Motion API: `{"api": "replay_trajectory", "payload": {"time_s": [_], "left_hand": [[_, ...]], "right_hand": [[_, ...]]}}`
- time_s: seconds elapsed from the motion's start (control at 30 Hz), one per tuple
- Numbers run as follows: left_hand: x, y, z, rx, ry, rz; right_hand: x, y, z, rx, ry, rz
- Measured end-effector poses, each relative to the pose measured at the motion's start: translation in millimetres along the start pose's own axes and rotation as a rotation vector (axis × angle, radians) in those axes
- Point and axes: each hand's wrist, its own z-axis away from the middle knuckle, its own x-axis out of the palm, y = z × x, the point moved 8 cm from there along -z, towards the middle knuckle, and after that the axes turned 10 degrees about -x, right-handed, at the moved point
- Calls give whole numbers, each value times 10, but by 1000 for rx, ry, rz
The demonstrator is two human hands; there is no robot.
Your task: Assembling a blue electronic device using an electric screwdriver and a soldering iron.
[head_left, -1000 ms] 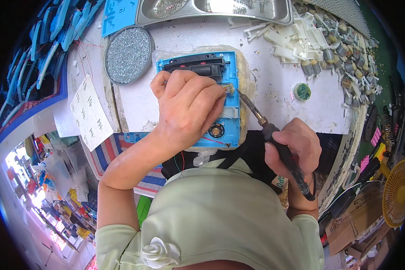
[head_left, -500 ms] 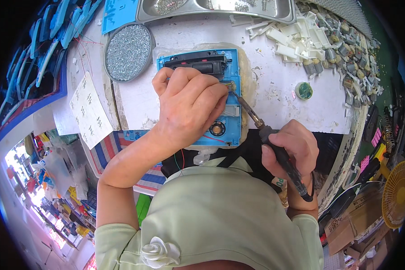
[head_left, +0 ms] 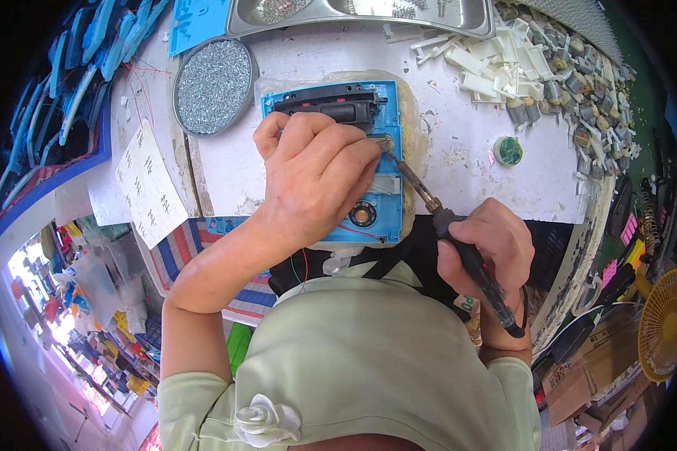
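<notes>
A blue plastic housing (head_left: 393, 113) with a black part along its far side lies in front of me. My left hand (head_left: 316, 169) reaches over its middle, fingers curled together and pointing down; whatever they pinch is hidden beneath them. In its near right corner sits a round copper-coloured part (head_left: 363, 215), beside a red wire. My right hand (head_left: 496, 248) is closed round the dark handle of a soldering iron (head_left: 459, 233). The iron slants up to the left, its tip at a small metal-coloured part on the housing's right side, close to my left fingertips.
A round dish (head_left: 214, 86) of small metal pieces stands far left, by a marked paper sheet (head_left: 152, 188). Behind the housing is a metal tray (head_left: 368, 26). White plastic parts (head_left: 496, 64) and small grey parts are heaped far right, with a small green-topped round item (head_left: 508, 151) nearer.
The soldering iron's tip has shifted very slightly to the right along with my right hand. My left hand and the housing stay where they were.
</notes>
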Motion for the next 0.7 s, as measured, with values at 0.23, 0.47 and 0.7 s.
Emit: {"api": "replay_trajectory", "payload": {"time_s": [0.23, 0.47, 0.7], "left_hand": [[2, -2, 3, -2, 10, 1], [-1, 1, 5, 6, 10, -2], [0, -2, 10, 3, 3, 3]], "right_hand": [[-37, 11, -8, 12, -6, 6], [-34, 20, 2, 8, 12, 12], [-45, 31, 9, 28, 6, 16]]}}
